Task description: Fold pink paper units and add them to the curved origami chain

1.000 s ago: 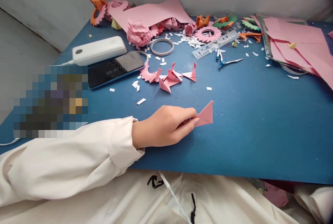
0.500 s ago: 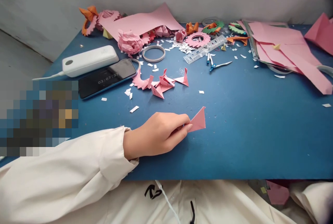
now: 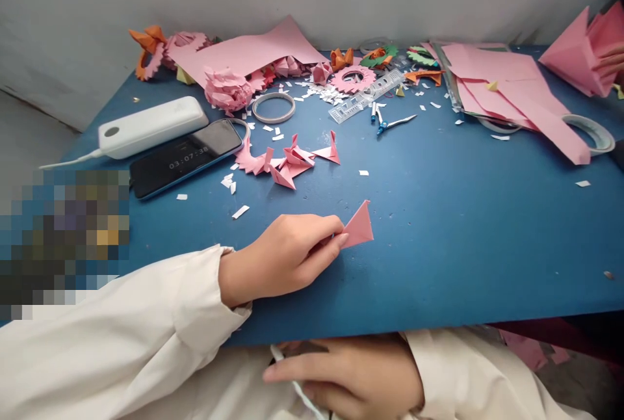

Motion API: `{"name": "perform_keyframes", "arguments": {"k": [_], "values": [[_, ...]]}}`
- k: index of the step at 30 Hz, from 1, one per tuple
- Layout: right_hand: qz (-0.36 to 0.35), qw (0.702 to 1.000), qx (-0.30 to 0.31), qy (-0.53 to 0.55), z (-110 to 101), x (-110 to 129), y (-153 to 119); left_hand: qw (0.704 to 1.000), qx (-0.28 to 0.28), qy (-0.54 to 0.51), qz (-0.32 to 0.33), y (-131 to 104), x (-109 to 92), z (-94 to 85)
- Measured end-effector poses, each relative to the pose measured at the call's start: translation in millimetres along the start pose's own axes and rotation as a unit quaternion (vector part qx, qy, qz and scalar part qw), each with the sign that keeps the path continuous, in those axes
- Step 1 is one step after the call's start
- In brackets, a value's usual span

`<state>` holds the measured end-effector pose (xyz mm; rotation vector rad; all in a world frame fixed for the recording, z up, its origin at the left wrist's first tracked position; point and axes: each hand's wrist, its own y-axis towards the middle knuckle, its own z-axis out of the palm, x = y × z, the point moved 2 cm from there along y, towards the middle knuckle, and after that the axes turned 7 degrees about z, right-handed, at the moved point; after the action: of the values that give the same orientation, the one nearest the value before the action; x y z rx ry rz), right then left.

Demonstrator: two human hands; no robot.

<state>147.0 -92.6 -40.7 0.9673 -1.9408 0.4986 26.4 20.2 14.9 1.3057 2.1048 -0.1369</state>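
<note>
Head view: pink folded triangle [image 3: 359,226] pinched by left hand [image 3: 285,256]; right hand [image 3: 363,374], grip unclear.

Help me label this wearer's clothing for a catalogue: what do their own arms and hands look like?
The left sleeve is long, loose and cream-coloured, plain, with soft creases and a wide cuff. The right sleeve is the same cream. The left hand and right hand wear no gloves, and no ring or watch shows.

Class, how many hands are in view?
3: the left hand pinching folded pink paper, the right hand by the white cord below the desk's edge, and another person's hand, partly cut off, at far right.
</note>
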Motion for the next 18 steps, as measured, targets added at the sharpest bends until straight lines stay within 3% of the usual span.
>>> {"name": "perform_keyframes", "arguments": {"k": [5, 12, 15, 18], "values": [[-0.003, 0.993, -0.022, -0.112, 7, -9, -3, 1.000, 0.005, 0.008, 0.002, 1, -1, -0.6], [0.084, 0.951, -0.103, -0.278, -22, 0, -60, 1.000, 0.005, 0.008, 0.009, -1, -1, 1.0], [0.127, 0.929, -0.082, -0.337, -36, 10, -81, 1.000, 0.004, 0.008, 0.010, 0, 0, 1.5], [0.151, 0.934, -0.025, -0.323, -43, 17, -91, 1.000, 0.006, 0.006, 0.008, 0, 1, 1.7]]}}
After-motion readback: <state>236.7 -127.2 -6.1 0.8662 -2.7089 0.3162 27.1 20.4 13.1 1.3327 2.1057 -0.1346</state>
